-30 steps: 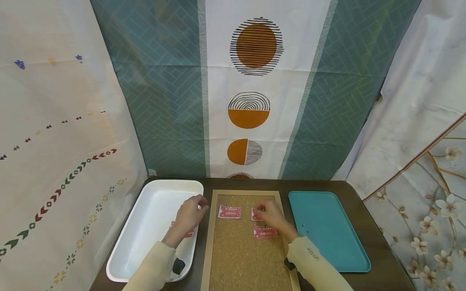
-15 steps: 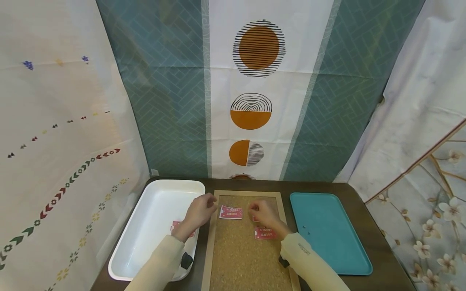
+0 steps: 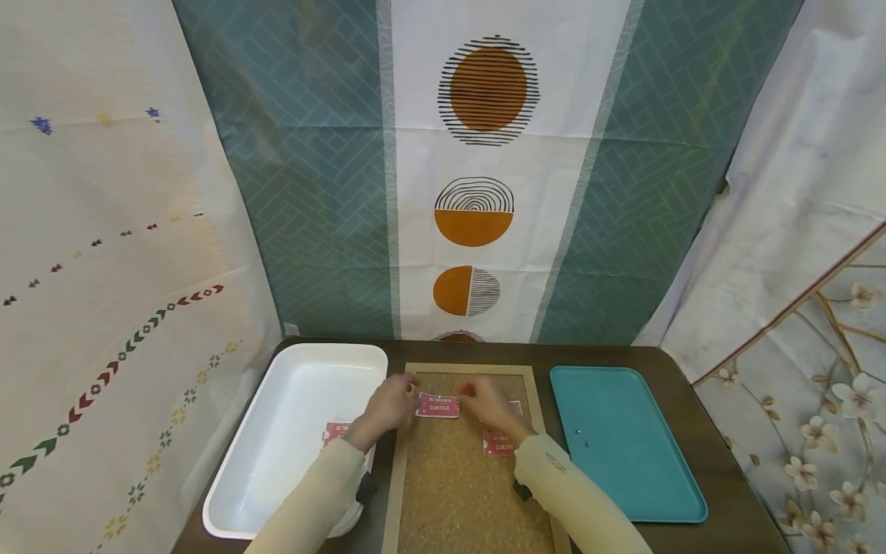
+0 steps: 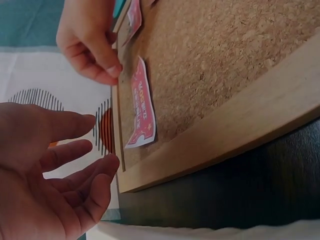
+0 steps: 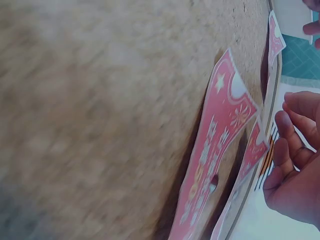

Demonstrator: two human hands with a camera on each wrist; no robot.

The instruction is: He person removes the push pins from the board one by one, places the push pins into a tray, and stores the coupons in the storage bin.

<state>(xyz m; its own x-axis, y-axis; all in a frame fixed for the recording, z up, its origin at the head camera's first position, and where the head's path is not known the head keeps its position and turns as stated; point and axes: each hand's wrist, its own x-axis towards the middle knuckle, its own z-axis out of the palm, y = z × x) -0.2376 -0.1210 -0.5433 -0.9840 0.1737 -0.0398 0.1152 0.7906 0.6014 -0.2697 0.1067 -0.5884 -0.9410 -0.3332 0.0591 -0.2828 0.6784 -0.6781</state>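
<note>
A red-and-white printed coupon (image 3: 438, 405) lies at the upper left of the cork board (image 3: 477, 500), its ends slightly raised. My left hand (image 3: 389, 402) hovers at its left end; in the left wrist view the left hand (image 4: 55, 175) has loosely bent fingers with nothing between them. At the coupon's other end is my right hand (image 3: 487, 402), its fingers loosely bent and apparently holding nothing in the right wrist view (image 5: 300, 155). Two more coupons, an upper one (image 3: 515, 408) and a lower one (image 3: 497, 444), lie on the board's right side, partly hidden by the right hand and wrist.
Left of the board stands a white tray (image 3: 256, 462) with another red coupon (image 3: 335, 432) inside. A teal tray (image 3: 633, 454) on the right holds small dark bits (image 3: 578, 432). The board's wooden frame (image 3: 394, 492) is raised. Fabric curtains (image 3: 318, 192) hang behind the table.
The right hand has moved left from the upper right coupon to the right end of the upper left one. The left hand has moved right, from over the white tray to that coupon's left end.
</note>
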